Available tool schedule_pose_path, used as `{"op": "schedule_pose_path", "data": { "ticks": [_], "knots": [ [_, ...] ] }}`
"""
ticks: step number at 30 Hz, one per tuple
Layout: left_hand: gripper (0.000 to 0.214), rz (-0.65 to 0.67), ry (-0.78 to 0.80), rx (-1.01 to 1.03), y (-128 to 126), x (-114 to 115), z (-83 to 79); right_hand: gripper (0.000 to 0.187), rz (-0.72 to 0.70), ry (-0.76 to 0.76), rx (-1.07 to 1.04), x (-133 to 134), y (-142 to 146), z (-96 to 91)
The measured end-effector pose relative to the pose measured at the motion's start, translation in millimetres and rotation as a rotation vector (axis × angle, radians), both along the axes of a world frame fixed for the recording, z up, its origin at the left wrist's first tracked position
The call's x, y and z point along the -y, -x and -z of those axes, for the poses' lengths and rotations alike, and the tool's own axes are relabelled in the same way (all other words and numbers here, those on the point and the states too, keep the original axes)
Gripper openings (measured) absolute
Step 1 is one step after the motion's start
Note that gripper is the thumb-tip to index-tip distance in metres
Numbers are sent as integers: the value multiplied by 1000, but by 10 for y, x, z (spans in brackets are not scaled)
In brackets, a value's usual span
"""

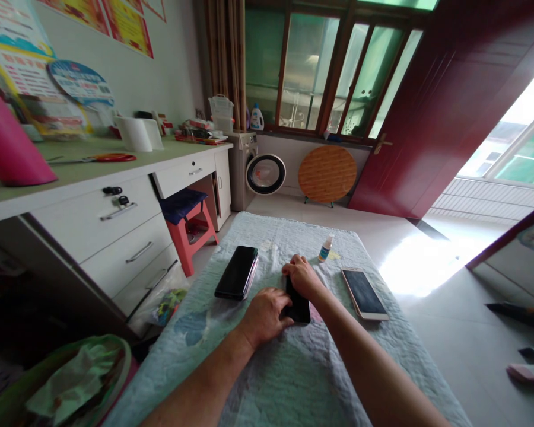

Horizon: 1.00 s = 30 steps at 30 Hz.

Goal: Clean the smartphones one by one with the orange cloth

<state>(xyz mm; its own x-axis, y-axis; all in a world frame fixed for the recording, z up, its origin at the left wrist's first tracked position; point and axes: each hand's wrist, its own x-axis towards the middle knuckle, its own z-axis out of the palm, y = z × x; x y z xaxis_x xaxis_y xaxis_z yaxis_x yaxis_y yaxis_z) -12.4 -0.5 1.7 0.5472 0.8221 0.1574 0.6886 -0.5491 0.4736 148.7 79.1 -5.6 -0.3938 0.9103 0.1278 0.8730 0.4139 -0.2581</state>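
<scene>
A dark smartphone lies flat on the cloth-covered table between my hands. My left hand holds its lower left side, thumb near the bottom end and fingers bent along the edge. Over the upper end, my right hand has its fingers curled round the phone's top edge; the hand hides that part of the screen. To the left rests a stack of black-screened phones. On the right is a white-framed phone with a dark screen. A small spray bottle stands upright beyond my right hand.
A light blue quilted cloth covers the table. Along the left runs a desk with drawers, and a red stool is tucked by it. A waste bin sits at the lower left. Farther off are a washing machine with its door open and a round wooden tabletop.
</scene>
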Motion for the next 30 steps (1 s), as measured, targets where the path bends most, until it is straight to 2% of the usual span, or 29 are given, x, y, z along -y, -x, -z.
{"op": "schedule_pose_path", "data": {
  "ticks": [4,10,17,20,25,30],
  "knots": [
    [29,-5,0,-3,1,8,2,27,17,-9,2,-24,19,23],
    [39,-31,17,86,-8,-4,88,20,-60,2,-38,140,-16,27],
    [97,-105,-104,259,4,-35,275,19,-122,19,-68,406,-41,-8],
    [110,-91,-122,284,16,-53,334,17,-160,31,-79,527,-27,-8],
    [114,-41,-103,305,11,-69,372,13,-192,93,-111,707,-10,1],
    [101,2,-11,258,18,-58,282,17,-214,178,-157,838,-17,-49]
  ]
}}
